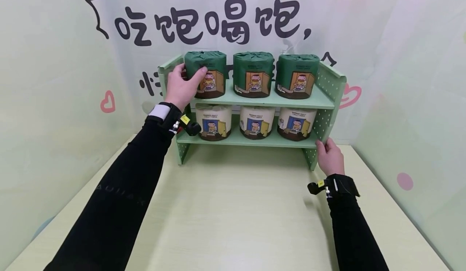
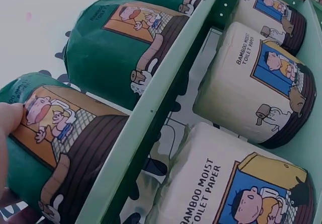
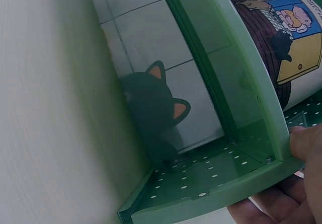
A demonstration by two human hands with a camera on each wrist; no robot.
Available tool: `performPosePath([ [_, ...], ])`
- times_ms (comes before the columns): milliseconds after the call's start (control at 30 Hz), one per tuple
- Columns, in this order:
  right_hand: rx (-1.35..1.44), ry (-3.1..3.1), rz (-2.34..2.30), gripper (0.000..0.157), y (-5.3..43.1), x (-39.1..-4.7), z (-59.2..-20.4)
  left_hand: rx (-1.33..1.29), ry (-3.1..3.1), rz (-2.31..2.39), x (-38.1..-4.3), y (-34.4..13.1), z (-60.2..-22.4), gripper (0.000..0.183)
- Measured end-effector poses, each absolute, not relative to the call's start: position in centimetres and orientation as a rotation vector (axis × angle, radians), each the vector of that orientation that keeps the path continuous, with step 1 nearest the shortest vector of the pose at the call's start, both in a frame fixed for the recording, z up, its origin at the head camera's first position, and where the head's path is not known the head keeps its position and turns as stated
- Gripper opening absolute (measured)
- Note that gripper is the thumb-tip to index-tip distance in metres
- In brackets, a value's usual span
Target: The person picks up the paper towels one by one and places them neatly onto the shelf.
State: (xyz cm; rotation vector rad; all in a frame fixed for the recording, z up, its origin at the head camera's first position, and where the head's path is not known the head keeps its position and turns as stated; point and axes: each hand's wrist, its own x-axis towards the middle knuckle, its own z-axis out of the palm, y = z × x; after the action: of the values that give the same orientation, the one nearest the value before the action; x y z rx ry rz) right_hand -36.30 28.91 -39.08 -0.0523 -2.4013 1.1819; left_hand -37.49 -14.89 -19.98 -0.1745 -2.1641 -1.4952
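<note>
A light green two-tier shelf [image 1: 251, 142] stands against the back wall. My left hand [image 1: 183, 85] grips the leftmost green-wrapped toilet paper roll [image 1: 215, 62] on the upper tier. The left thumb [image 2: 7, 128] lies on its printed front; the other fingers are mostly hidden at its side. Beside it stand a middle green roll [image 1: 251, 66] and a right green roll [image 1: 296, 66]. At the shelf's lower right, my right hand [image 1: 331, 159] grips the side panel [image 3: 211, 196], with the thumb [image 3: 304, 141] on the front edge and the fingers underneath.
Three cream-wrapped toilet paper rolls, left [image 1: 214, 119], middle [image 1: 257, 119] and right [image 1: 296, 119], stand on the lower tier. A pale tabletop [image 1: 236, 206] lies in front of the shelf. Printed sheets [image 1: 400, 101] enclose the back and sides.
</note>
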Motion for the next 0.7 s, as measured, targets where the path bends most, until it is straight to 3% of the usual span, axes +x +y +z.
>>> performPosePath([
  [700,-0.05,-2.403,1.193,0.046,28.49,-36.15,-39.11,-0.103,-2.157,-1.458,-37.7,-15.13,-20.55,0.081],
])
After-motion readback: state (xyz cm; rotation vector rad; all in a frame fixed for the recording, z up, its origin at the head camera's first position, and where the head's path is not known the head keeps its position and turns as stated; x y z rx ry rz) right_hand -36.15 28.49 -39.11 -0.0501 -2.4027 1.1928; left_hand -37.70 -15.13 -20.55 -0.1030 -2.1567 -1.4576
